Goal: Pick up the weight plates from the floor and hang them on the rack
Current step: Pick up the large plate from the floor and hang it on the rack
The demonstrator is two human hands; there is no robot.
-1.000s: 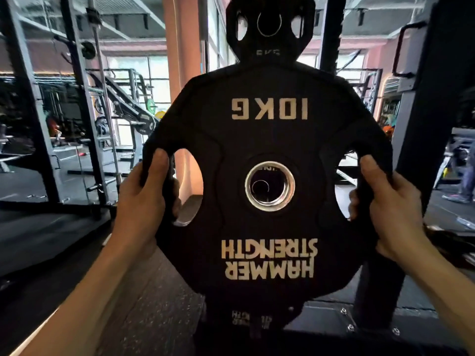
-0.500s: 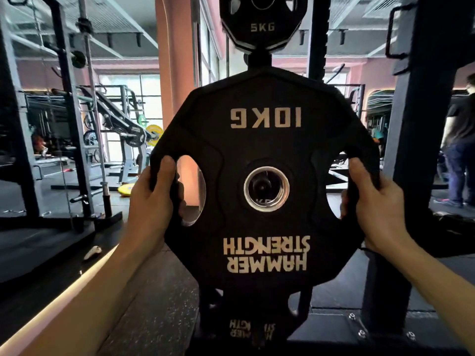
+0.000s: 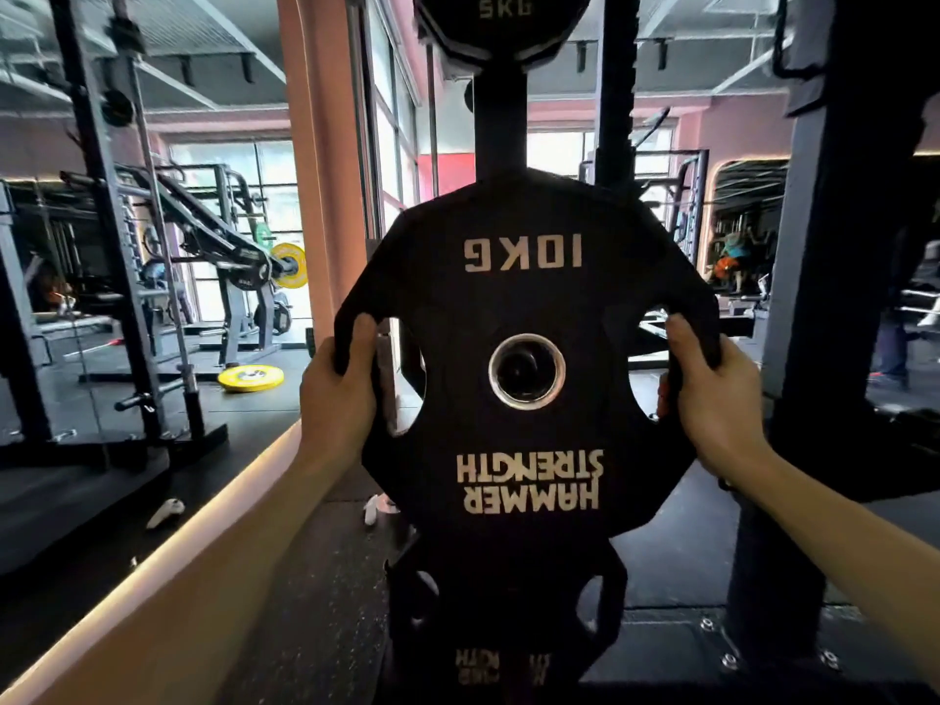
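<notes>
10kg plate (image 3: 524, 307) moved fwd, both hands gripping

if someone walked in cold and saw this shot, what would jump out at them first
The big black 10 kg plate fills the centre of the view, its white lettering upside down, gripped at its side cut-outs by the left hand and right hand. Straight above it a 5 kg plate already hangs on the rack post. Off to the left, a yellow plate lies flat on the dark floor.
</notes>
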